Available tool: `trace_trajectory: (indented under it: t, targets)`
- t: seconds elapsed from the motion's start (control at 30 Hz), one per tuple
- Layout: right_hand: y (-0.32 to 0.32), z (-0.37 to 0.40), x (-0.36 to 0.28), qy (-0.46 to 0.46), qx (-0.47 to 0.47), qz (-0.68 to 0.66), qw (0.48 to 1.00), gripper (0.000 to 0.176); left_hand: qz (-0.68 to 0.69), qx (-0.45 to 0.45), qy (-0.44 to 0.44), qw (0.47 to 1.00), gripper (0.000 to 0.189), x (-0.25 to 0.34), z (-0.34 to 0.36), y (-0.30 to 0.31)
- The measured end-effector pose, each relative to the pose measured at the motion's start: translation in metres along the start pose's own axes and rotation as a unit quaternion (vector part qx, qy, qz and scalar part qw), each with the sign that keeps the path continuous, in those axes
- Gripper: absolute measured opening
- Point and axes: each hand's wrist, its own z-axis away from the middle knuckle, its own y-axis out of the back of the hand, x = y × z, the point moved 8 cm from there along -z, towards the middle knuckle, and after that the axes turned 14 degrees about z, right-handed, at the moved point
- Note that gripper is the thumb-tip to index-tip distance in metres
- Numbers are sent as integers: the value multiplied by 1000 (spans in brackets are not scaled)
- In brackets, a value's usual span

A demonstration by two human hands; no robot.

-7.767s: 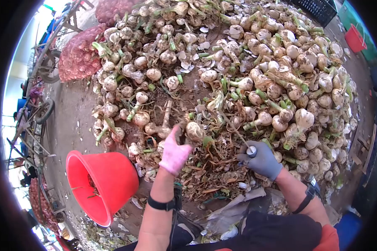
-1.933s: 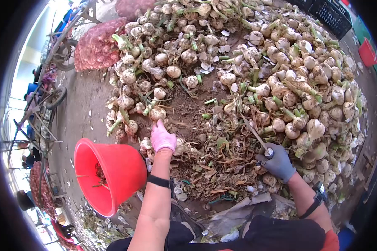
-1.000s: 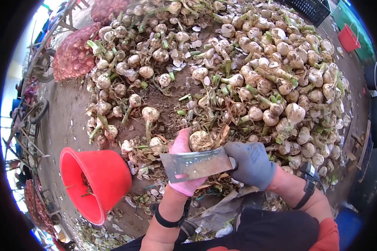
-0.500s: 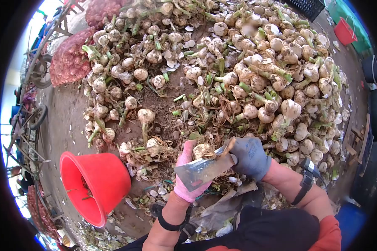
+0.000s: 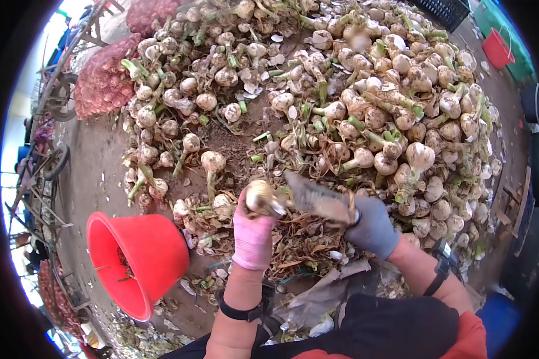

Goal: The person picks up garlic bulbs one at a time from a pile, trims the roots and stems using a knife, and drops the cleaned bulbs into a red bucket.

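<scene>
My left hand (image 5: 253, 239), in a pink glove, is closed around a garlic bulb (image 5: 259, 196) that is held up above the ground. In the grey-gloved fingers of my right hand (image 5: 374, 228) is a broad-bladed knife (image 5: 320, 202), its blade pointing up and to the left beside the bulb. Some dry brown leaf matter hangs by the handle end. Motion blurs the bulb's cut side and the blade. Below both hands lies a heap of dry garlic trimmings (image 5: 308, 239).
A large pile of garlic bulbs (image 5: 401, 113) with stems spreads ahead and to the right. A red bucket (image 5: 161, 254) is tipped toward the left. Net sacks (image 5: 105, 81) stand at the upper left, and a smaller red bucket (image 5: 497, 49) at the upper right.
The blade has swung from in front of the bulb, over my left hand, to the upper right. My left hand has lifted the bulb slightly leftward, and the two hands are farther apart.
</scene>
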Motion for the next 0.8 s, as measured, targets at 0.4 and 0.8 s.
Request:
trace_trajectory:
  t: [0.4, 0.8]
  targets:
    - [-27, -11, 11, 41, -22, 31, 998, 16, 273, -100, 155, 944, 31, -42, 25, -26]
    - [-47, -6, 82, -200, -96, -62, 973, 16, -313, -136, -143, 929, 65, 29, -43, -43]
